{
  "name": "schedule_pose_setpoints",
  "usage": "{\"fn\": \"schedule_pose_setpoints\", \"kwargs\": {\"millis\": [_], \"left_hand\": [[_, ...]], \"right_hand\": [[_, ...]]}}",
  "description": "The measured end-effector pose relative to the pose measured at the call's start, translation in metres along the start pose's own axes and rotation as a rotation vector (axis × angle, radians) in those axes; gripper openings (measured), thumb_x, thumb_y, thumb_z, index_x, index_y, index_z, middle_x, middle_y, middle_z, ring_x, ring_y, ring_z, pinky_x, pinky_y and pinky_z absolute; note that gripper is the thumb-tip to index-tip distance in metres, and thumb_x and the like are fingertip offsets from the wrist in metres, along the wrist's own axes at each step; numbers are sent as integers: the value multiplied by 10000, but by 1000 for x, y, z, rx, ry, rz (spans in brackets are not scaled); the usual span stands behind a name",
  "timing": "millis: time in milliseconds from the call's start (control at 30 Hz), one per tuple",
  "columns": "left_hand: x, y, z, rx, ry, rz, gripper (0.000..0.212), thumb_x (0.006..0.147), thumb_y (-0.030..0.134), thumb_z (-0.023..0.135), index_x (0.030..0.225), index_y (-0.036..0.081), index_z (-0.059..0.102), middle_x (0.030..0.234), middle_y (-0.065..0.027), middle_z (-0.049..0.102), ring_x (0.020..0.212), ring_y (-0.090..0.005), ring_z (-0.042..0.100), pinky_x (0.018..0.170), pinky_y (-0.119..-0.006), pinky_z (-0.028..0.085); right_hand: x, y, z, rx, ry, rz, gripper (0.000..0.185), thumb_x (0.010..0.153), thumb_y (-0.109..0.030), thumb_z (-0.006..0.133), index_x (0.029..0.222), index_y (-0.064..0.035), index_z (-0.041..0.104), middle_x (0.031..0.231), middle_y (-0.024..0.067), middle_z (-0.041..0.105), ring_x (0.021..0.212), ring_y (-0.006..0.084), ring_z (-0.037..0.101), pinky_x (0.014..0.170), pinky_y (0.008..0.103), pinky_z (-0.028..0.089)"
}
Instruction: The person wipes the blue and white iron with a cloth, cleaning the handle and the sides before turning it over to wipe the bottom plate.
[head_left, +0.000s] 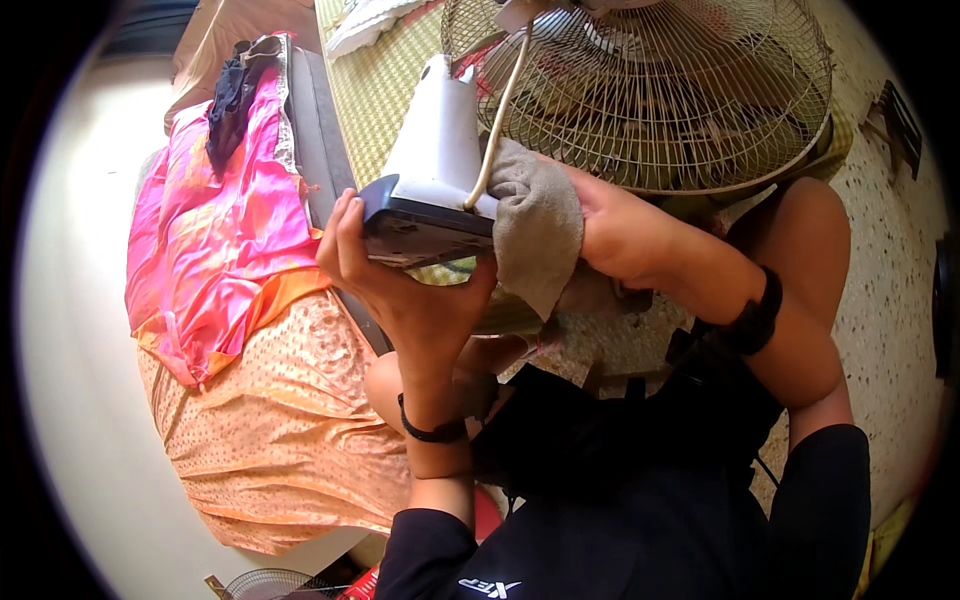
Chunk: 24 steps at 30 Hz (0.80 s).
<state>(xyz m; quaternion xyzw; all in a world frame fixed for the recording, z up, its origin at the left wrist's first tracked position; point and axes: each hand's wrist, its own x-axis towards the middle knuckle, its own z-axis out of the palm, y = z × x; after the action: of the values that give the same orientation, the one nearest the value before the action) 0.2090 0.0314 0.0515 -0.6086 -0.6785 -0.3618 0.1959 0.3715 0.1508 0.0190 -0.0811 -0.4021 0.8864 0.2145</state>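
Observation:
My left hand (405, 300) grips the dark base of a white plastic fan stand (439, 142), fingers at its left corner and thumb near the lower edge. The stand is tilted, so the underside shows. A beige power cord (504, 112) runs from it up towards the fan. At the base's right side hangs a grey-brown cloth (536, 225); my right hand (574, 187) is mostly hidden behind it and seems to hold it against the stand. Just beyond lies a round wire fan grille (652, 97), with blades partly seen through it.
A green woven mat (360, 97) lies under the fan. On the left, a pink cloth (225, 225) and an orange patterned cloth (285, 435) cover a low piece of furniture. A dark slotted object (898, 127) stands on the speckled floor (877, 247). Another fan grille (274, 583) shows at the bottom.

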Motion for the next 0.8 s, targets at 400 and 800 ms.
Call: {"fn": "schedule_pose_setpoints", "kwargs": {"millis": [400,800], "left_hand": [[-13,10,13,276,28,142,1120,651,208,928,1499,9,225,1384,-242,384,1262,-411,424,1080,-513,369],[-19,13,16,72,79,20,980,652,191,869,1441,59,301,1382,-220,411,1281,-427,439,1092,-577,355]], "right_hand": [[15,0,8,-114,169,65,474,908,-236,694,1286,25,577,1139,125,683,1007,163,633,839,300,533],[-9,9,-29,-51,-128,-53,706,931,-48,733,1545,-30,385,1444,95,551,1303,166,513,1095,313,426]]}}
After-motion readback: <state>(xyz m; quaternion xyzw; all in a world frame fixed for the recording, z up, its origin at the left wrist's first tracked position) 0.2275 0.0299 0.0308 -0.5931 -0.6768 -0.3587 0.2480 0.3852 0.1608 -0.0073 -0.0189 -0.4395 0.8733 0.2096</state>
